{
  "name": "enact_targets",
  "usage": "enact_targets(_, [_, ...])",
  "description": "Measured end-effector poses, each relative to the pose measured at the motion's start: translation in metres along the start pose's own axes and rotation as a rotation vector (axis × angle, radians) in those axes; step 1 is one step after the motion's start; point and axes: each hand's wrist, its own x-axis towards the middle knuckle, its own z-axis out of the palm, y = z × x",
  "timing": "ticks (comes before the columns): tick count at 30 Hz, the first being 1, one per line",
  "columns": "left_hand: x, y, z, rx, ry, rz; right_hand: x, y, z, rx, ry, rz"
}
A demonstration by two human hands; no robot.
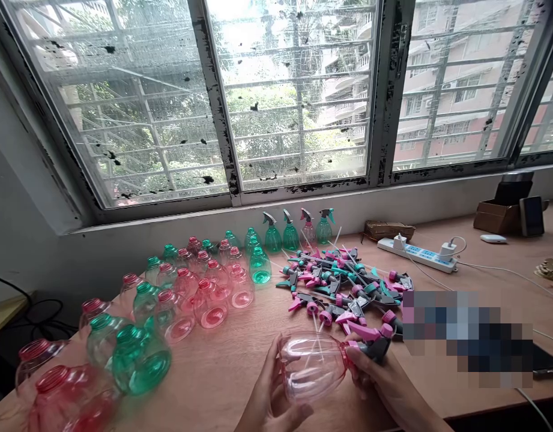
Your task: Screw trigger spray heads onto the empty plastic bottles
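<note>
A clear pink spray bottle (310,371) lies on its side above the front of the table, its base to the left. My left hand (271,393) is wrapped around the base end. At the neck, my right hand (386,381) grips the pink-and-grey trigger sprayer (379,341), thumb on its collar. The sprayer sits at the bottle's mouth with white tubing visible inside; how tightly it is joined cannot be seen. Just beyond lies a heap of loose trigger sprayers (343,282) in pink, teal and grey.
Rows of open pink bottles (212,306) and green bottles (141,360) cover the left side. Several bottles with sprayers, including a green one (272,235), stand by the wall. A power strip (418,255), a cardboard box (496,216) and a blurred patch (469,336) are at right.
</note>
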Motion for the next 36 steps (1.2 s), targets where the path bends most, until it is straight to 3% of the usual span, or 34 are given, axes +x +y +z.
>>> enact_targets(5, [0.001, -0.002, 0.003, 0.142, 0.044, 0.118, 0.001, 0.000, -0.001, 0.018, -0.029, -0.002])
enact_targets(12, [0.001, 0.003, 0.003, -0.009, -0.005, 0.021, 0.001, 0.002, 0.000, 0.011, 0.014, 0.004])
enact_targets(22, [0.002, -0.009, -0.001, 0.162, 0.010, 0.135, 0.000, 0.000, -0.001, 0.033, -0.034, 0.016])
enact_targets(28, [0.001, 0.000, 0.001, 0.003, -0.038, 0.026, 0.000, 0.002, -0.003, 0.016, -0.026, 0.005])
enact_targets(36, [0.003, -0.004, -0.001, 0.190, 0.002, 0.128, -0.001, -0.003, 0.000, 0.032, -0.020, 0.030])
